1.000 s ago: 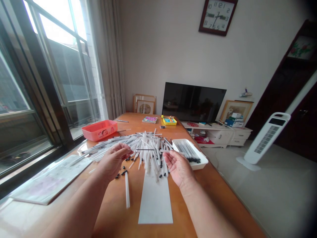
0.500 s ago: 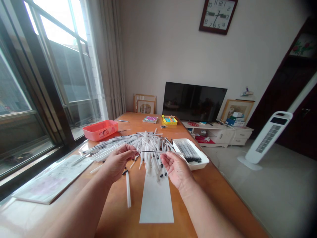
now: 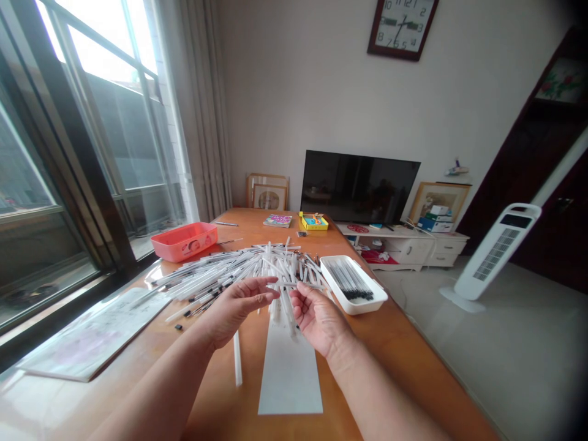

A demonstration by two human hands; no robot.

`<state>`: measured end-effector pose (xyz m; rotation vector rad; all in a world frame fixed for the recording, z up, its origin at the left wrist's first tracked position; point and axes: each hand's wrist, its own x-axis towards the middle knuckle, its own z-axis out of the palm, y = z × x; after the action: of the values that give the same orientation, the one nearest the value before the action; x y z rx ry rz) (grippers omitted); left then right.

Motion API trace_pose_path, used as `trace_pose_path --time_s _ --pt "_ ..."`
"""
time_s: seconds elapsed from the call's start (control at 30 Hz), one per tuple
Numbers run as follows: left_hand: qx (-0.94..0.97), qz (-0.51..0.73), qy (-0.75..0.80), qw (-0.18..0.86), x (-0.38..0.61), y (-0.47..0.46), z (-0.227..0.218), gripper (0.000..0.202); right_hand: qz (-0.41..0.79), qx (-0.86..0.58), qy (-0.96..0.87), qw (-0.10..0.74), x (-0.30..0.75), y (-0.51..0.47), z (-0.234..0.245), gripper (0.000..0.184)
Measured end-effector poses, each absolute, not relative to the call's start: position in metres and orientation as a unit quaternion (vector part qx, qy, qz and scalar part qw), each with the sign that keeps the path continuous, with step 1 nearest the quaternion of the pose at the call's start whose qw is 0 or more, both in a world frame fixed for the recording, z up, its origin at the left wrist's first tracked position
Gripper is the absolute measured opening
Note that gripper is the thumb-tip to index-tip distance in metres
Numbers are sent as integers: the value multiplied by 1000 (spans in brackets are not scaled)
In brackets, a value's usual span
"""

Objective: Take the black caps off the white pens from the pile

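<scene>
My right hand point(image 3: 318, 317) pinches a translucent white pen barrel point(image 3: 289, 284), held level above the table. Its left end reaches toward my left hand point(image 3: 243, 306), whose thumb and fingertips are apart around that end; whether they touch it I cannot tell. Behind both hands spreads a big heap of pen barrels and thin refills point(image 3: 215, 269). A white tray point(image 3: 379, 299) to the right holds a row of pens with black ends. One loose barrel point(image 3: 237, 361) lies on the table under my left hand, partly hidden by it.
A white paper strip point(image 3: 290, 380) lies in front of me on the wooden table point(image 3: 367, 367). Left are a red plastic box point(image 3: 184, 242) and a flat board or booklet point(image 3: 92, 337). A yellow box point(image 3: 314, 223) and a colourful booklet point(image 3: 277, 220) are at the far end.
The dark, thin refill between my left fingers and the barrel no longer shows. My left fingers have spread and moved right, close to the barrel's end.
</scene>
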<state>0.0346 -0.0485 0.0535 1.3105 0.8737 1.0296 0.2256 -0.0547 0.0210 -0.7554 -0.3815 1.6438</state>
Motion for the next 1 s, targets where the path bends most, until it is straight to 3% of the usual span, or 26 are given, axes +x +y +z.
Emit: trace_pose_path --time_s 0.23,0.47,0.57,0.7,1.0 --pt "589 459 356 561 50 -56 55 23 732 -326 -197 564 214 -63 24 21" --pt "515 554 352 552 36 -46 57 33 746 -367 -315 457 233 -69 30 22" --pt "473 579 342 569 26 -39 55 30 656 -420 -363 511 249 -62 30 24" --pt "464 572 370 566 19 -35 51 33 433 -549 -457 549 266 -49 25 16" --pt "480 520 367 604 21 -39 48 41 235 -616 -688 303 269 -51 8 13"
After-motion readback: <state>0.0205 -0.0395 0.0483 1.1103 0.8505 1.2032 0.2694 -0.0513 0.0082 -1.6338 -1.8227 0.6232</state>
